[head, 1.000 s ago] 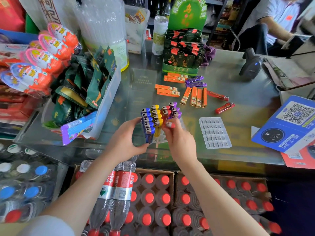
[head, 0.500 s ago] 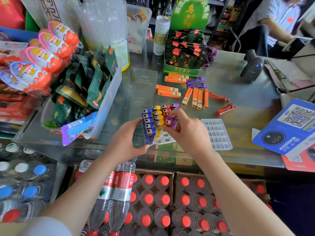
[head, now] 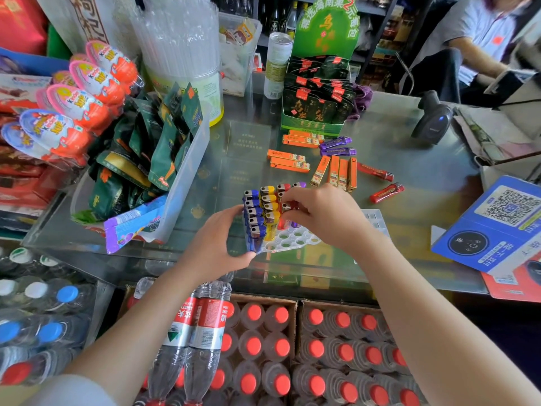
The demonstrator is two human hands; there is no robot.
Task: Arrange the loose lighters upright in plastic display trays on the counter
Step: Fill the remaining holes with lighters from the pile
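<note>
Left hand: the left hand (head: 218, 243) is curling round the near-left side of the white perforated plastic display tray (head: 288, 240), thumb at its near edge, fingers against the row of upright blue lighters (head: 253, 218).
Right hand: the right hand (head: 325, 216) is reaching over the tray from the right, its fingertips pinching a red upright lighter (head: 286, 208) among the red and purple ones.
Tray: it is sitting near the front edge of the glass counter (head: 409, 159), with upright yellow lighters (head: 270, 208) standing beside the blue row.
Loose lighters: flat orange lighters (head: 336, 172) are lying farther back, two red lying lighters (head: 386, 192) to their right.
Second tray: a clear empty plastic tray (head: 376, 219) is showing just right of the right hand.
</note>
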